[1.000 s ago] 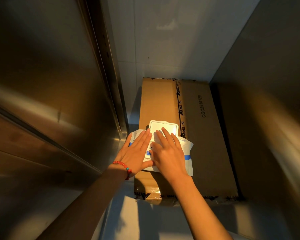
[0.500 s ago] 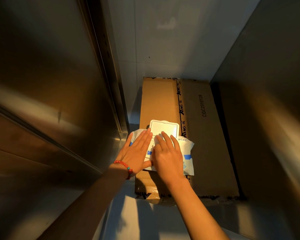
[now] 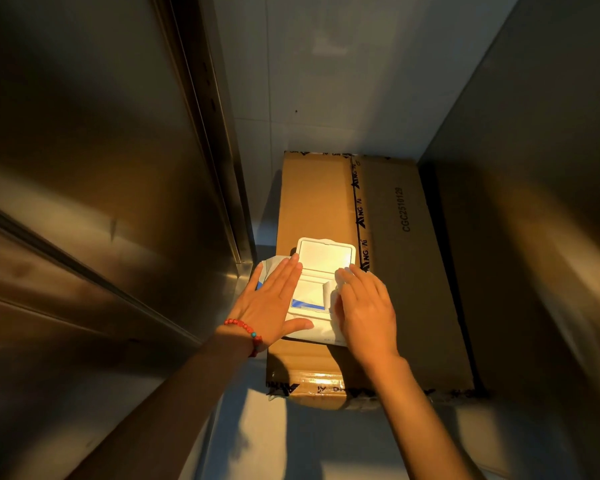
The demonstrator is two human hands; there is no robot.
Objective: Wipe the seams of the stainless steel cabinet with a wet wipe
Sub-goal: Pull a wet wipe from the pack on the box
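A cardboard box [image 3: 388,258] is lying between steel cabinet walls [image 3: 84,168], carrying a wet wipe pack [image 3: 312,289] with its lid open. The left hand [image 3: 274,303] is pressing flat on the pack; the right hand [image 3: 364,306] is pinching a wipe [image 3: 336,299] beside the opening.

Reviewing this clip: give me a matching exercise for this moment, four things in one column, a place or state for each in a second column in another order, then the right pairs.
Things:
1. lid
2. left hand
3. right hand
4. box

States or places:
A. flat on the pack's left side, fingers straight
B. flipped open, standing up behind the opening
C. lying under the wipe pack
D. fingers curled on a white wipe at the pack's right side

Pairs: 1-B, 2-A, 3-D, 4-C
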